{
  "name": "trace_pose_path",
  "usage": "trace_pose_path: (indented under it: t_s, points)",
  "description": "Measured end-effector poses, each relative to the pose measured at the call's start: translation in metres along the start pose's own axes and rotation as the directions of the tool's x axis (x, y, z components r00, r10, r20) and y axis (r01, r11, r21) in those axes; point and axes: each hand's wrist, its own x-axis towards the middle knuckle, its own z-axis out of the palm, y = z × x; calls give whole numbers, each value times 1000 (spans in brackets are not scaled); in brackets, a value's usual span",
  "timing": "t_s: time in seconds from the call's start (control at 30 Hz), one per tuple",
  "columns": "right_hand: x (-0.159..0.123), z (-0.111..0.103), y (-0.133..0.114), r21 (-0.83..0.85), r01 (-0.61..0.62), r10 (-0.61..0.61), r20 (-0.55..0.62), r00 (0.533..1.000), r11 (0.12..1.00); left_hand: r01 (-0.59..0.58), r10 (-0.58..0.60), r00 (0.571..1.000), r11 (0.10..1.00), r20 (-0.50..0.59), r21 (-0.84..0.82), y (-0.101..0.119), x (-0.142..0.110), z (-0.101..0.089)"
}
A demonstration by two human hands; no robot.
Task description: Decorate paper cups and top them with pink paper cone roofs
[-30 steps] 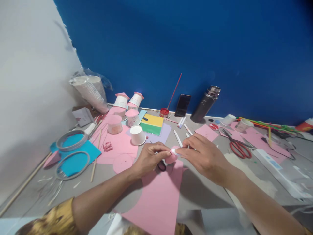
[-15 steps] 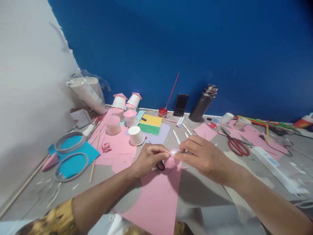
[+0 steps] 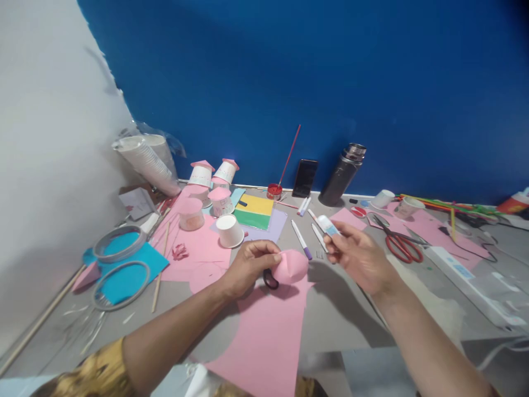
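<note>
Pinched at its left edge, a pink paper cone (image 3: 291, 268) hangs from the fingertips of my left hand (image 3: 253, 269). My right hand (image 3: 359, 255) is closed round a small white tube with a blue label (image 3: 329, 226), lifted up and to the right of the cone. Its tip points up and left, and the fingers cover its lower end. Under the cone lies a large sheet of pink paper (image 3: 268, 336) with a curved cut in its left side. A dark scissor handle (image 3: 270, 279) pokes out between my left hand and the cone; its blades are hidden.
Behind my hands lie markers (image 3: 301, 240) and an upturned white paper cup (image 3: 230, 230). Cups with pink cone roofs (image 3: 221, 201) stand back left. A dark flask (image 3: 344, 175) and a phone (image 3: 305, 177) lean on the blue wall. Red-handled scissors (image 3: 403, 248) lie right, beside a power strip (image 3: 471, 286).
My right hand has moved up and right, away from the cone, with the white tube in it. My left hand still holds the cone, which now shows more fully.
</note>
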Motion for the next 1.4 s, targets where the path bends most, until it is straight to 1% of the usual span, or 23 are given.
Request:
trace_pose_path:
  t_s: [0.03,0.07,0.1,0.17,0.23,0.3,0.4,0.5,0.6,0.77,0.9,1.1,1.2,1.27,1.4]
  points:
    - [2,4,3,83,-88,83,63,995,993,-7,7,1000,1000,-10,1,-1,1,0]
    - [3,8,6,125,-147,133,113,985,981,-16,16,1000,1000,-16,5,-1,1,0]
    - [4,13,8,136,-182,162,151,975,974,-24,24,1000,1000,-18,12,-1,1,0]
    - [6,23,11,117,-206,181,194,964,972,-38,38,999,999,-18,31,-1,2,0]
    - [9,30,13,103,-184,163,186,969,977,-45,46,999,998,-13,50,-1,1,-1]
    - [12,35,16,102,-137,122,142,982,985,-46,47,999,997,-14,60,0,1,-1]
    - [15,40,19,27,-97,93,119,989,995,-44,45,999,996,-7,78,1,1,-1]
    - [16,44,20,-83,-125,137,152,979,989,-44,44,999,993,0,107,0,-1,0]
    - [17,47,19,-156,-141,172,205,963,978,-27,25,1000,992,14,123,-1,-2,1]
    - [19,45,18,-270,-44,121,276,954,962,-4,-3,999,985,37,175,-2,-2,1]
    - [20,45,15,-388,33,97,309,946,921,-23,17,1000,971,27,240,-2,-2,0]
    - [19,50,12,-502,69,92,289,953,862,-26,24,1000,963,13,267,-1,-3,2]
    - [20,53,13,-538,62,96,261,960,841,-6,0,1000,969,26,247,-2,-3,2]
    - [21,54,14,-531,55,96,252,963,846,8,-17,999,978,41,208,-3,-2,2]
    - [22,54,18,-478,19,97,217,971,878,72,-73,996,997,56,21,-3,-1,2]
